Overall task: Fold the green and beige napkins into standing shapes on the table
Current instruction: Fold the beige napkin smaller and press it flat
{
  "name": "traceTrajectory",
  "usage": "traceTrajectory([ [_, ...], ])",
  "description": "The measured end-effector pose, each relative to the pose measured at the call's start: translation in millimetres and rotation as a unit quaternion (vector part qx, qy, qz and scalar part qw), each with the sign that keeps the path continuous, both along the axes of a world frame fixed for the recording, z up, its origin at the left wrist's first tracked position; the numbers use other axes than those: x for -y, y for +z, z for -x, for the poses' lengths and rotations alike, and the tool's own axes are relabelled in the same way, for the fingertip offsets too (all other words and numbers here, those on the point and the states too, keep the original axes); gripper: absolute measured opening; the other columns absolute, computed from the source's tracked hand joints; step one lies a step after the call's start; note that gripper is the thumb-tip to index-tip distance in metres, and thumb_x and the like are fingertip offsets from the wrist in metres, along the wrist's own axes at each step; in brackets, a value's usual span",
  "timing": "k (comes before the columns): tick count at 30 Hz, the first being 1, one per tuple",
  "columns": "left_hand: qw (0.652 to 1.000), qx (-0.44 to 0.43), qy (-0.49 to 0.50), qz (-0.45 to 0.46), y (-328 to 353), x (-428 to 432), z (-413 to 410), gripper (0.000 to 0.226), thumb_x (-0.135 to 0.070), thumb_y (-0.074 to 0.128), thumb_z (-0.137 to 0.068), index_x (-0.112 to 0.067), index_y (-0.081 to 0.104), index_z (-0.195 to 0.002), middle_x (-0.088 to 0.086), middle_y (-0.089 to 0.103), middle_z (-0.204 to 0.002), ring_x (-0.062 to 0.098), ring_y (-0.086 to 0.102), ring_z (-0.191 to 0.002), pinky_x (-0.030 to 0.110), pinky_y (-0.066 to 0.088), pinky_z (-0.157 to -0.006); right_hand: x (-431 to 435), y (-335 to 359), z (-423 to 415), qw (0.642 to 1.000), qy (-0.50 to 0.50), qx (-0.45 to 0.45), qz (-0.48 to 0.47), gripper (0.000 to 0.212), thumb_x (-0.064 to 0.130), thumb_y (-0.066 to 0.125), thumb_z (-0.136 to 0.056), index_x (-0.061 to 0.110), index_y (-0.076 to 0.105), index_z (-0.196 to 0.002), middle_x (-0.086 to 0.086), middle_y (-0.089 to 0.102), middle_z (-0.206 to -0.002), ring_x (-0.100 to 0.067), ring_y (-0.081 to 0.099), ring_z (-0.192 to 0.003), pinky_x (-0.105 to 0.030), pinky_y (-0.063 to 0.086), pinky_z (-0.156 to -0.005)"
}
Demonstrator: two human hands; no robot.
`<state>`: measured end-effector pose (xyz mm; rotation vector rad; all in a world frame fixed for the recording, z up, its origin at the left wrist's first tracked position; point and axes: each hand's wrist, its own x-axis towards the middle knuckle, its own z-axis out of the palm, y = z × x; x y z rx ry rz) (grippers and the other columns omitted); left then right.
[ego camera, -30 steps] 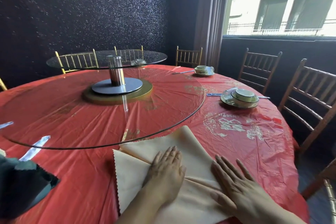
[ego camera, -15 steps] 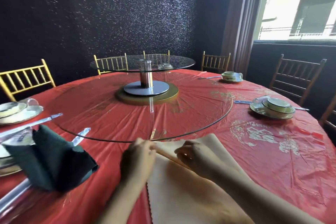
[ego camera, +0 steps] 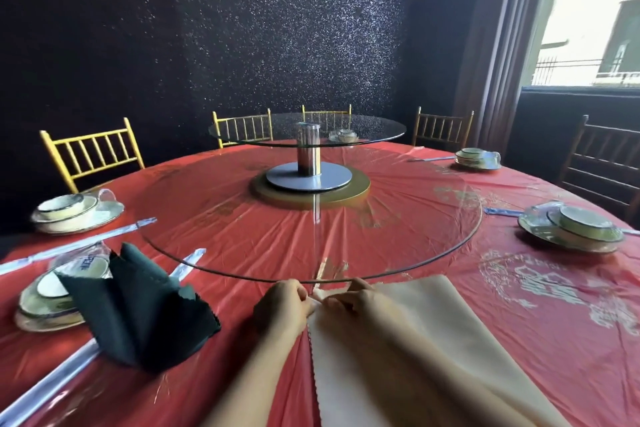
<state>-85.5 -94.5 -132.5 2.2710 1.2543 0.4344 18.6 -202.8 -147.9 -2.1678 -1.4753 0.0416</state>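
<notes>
Beside the turntable rim (ego camera: 225,271), on the red cloth (ego camera: 519,322), we pinched a corner of the beige napkin (ego camera: 415,340).
Left hand (ego camera: 282,303) and right hand (ego camera: 360,305) both curled round it; a slack grip could spring the fold.

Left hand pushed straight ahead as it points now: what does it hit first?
Likely the rim of the round glass turntable, just beyond the left hand pinching the beige cloth napkin; depth uncertain.

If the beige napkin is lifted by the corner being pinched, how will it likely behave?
Probably floppy: the beige napkin lies flat and creases softly where the left hand and right hand pinch its far corner. It is likely light, since it looks like thin cloth. It may slide easily, because the red table cover looks glossy.
</notes>
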Motion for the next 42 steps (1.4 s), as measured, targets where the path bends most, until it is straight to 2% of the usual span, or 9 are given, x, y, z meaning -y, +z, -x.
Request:
traceTrajectory([
  [6,0.999,0.012,0.022,0.027,-0.8,1.0,-5.7,0.020,-0.031,0.069,-0.077,-0.022,0.065,-0.095,-0.001,0.068,-0.102,0.021,0.064,-0.097,0.026,0.046,-0.077,3.0,-5.5,10.4,0.998,-0.029,0.001,-0.059,0.031,0.049,0.036,-0.076,0.035,0.063,-0.085,0.007,0.041,-0.072,-0.008,0.048,-0.067,-0.019,0.029,-0.050],
  [11,0.997,0.027,0.033,0.066,4.2,3.2,-8.2,0.012,-0.027,0.071,-0.077,-0.023,0.059,-0.078,0.001,0.070,-0.098,0.021,0.065,-0.093,0.023,0.043,-0.071,1.5,-7.5,5.3,0.999,-0.006,-0.006,-0.046,0.038,0.057,0.036,-0.076,0.044,0.063,-0.098,0.011,0.037,-0.072,-0.008,0.049,-0.067,-0.025,0.040,-0.057],
  [16,0.993,0.076,0.031,0.081,4.9,5.6,-12.5,0.028,-0.008,0.067,-0.076,-0.021,0.048,-0.060,0.005,0.069,-0.089,0.023,0.065,-0.086,0.025,0.046,-0.069,0.6,-8.8,4.1,0.999,0.002,-0.005,-0.044,0.033,0.052,0.039,-0.077,0.044,0.061,-0.100,0.010,0.040,-0.074,-0.010,0.052,-0.070,-0.027,0.044,-0.059],
  [20,0.984,0.120,0.019,0.129,3.8,2.0,-13.6,0.029,-0.004,0.069,-0.075,-0.020,0.055,-0.056,0.010,0.064,-0.074,0.024,0.063,-0.075,0.030,0.051,-0.074,1.2,-8.2,1.9,0.998,0.009,-0.018,-0.052,0.047,0.055,0.032,-0.070,0.039,0.064,-0.100,0.005,0.049,-0.085,-0.012,0.056,-0.076,-0.032,0.050,-0.066],
  [25,0.979,0.119,0.011,0.164,5.0,-5.0,-13.3,0.009,-0.014,0.074,-0.074,-0.008,0.068,-0.070,0.008,0.059,-0.063,0.017,0.049,-0.055,0.024,0.040,-0.060,3.1,-2.5,1.6,0.999,0.031,0.026,-0.006,0.033,0.043,0.044,-0.091,0.043,0.049,-0.124,0.007,0.042,-0.104,-0.016,0.056,-0.097,-0.026,0.037,-0.064],
  [28,0.976,0.127,0.015,0.175,6.4,-6.3,-15.8,0.021,-0.016,0.077,-0.073,-0.011,0.063,-0.058,0.012,0.059,-0.066,0.020,0.050,-0.059,0.025,0.039,-0.064,5.1,0.7,3.3,0.996,0.046,0.066,0.026,0.030,0.038,0.041,-0.093,0.037,0.054,-0.121,0.003,0.039,-0.107,-0.019,0.053,-0.095,-0.026,0.032,-0.062],
  [33,0.978,0.130,0.029,0.161,4.6,-6.8,-17.7,0.017,-0.018,0.078,-0.072,-0.003,0.070,-0.074,0.010,0.065,-0.073,0.020,0.059,-0.068,0.026,0.044,-0.068,5.6,-0.2,3.1,0.997,0.044,0.059,0.016,0.029,0.037,0.042,-0.093,0.036,0.057,-0.118,0.000,0.043,-0.109,-0.019,0.054,-0.095,-0.027,0.035,-0.063],
  [38,0.979,0.128,0.050,0.153,5.7,-3.6,-18.8,0.019,-0.015,0.076,-0.072,-0.012,0.062,-0.060,0.012,0.071,-0.080,0.024,0.066,-0.078,0.025,0.045,-0.068,6.2,-1.6,2.1,0.996,0.051,0.072,-0.002,0.028,0.034,0.043,-0.092,0.036,0.058,-0.116,0.001,0.044,-0.109,-0.018,0.054,-0.095,-0.025,0.031,-0.063],
  [42,0.964,0.194,0.042,0.179,3.9,-2.7,-14.9,0.025,-0.005,0.071,-0.075,-0.015,0.060,-0.055,0.008,0.062,-0.063,0.022,0.056,-0.066,0.024,0.039,-0.060,5.7,-6.7,1.9,0.996,0.036,-0.013,-0.082,0.029,0.041,0.047,-0.083,0.035,0.064,-0.106,0.017,0.046,-0.093,-0.008,0.059,-0.084,-0.023,0.044,-0.068],
])
